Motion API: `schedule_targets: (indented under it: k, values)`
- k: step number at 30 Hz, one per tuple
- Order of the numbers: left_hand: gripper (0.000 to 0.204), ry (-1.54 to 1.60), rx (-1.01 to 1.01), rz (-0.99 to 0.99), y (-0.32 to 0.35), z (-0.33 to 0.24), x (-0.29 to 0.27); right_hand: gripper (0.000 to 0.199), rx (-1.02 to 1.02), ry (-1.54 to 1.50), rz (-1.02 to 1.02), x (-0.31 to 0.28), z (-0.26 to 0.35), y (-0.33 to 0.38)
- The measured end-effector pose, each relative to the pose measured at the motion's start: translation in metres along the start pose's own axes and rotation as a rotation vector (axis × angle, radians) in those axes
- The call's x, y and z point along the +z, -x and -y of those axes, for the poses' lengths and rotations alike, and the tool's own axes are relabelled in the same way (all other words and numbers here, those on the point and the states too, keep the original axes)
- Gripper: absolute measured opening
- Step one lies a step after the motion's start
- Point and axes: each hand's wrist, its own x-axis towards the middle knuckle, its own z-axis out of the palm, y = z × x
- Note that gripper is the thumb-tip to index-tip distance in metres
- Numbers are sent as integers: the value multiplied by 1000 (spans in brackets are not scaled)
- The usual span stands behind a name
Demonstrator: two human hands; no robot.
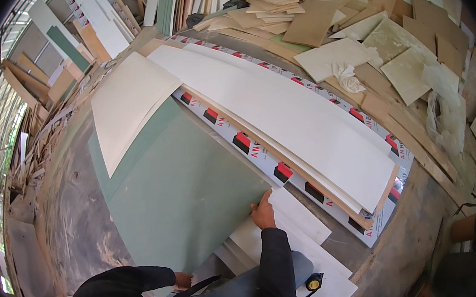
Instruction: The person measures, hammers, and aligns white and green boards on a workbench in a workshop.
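Fingers, right: right hand (263, 212) lies on the near corner of the green board (186, 195), fingers together and curled over its edge, thumb pointing up along it; grip looks like a pinch on the board's edge, though the underside is hidden.
Fingers, left: left hand (182, 280) is low in the frame at the board's bottom edge, mostly hidden by the dark sleeve; cannot tell whether its fingers are spread or closed, only that it sits against the board.
Green board: large pale-green sheet lying flat on the concrete floor (69, 212), running from the hands away to the upper left, where a cream sheet (129, 105) overlaps its far end.
Just right of the right hand: a few white panels (297, 244) stacked under and beside the forearm, touching the green board's edge.
Near the knee: small yellow-and-black tool (314, 283) with a black cord, resting on the white panels.
Further out: long stack of white curved sheets (288, 113) on a printed red, black and white sheet (260, 154), set diagonally across the floor beyond the green board (edges bend from the lens).
Background: heap of tan and beige offcuts (342, 38) at the top; more boards leaning at the upper left (83, 22).
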Motion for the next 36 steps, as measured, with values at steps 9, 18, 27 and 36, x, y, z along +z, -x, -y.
schedule_targets:
  k: [9, 18, 27, 36]
  values:
    - [18, 78, 10, -62, 2, -21, 73, 84, 7, -101, 233, 8, -9, 25]
    - [17, 51, 65, -124, -24, -5, 75, 50, 89, -361, 63, -28, 4, 24]
    - [16, 37, 7, -88, -24, -1, -23, 33, 251, -590, 20, -37, -13, 34]
    - [17, 386, 34, -477, -62, -9, 57, 42, 277, -178, -82, -52, -10, 25]
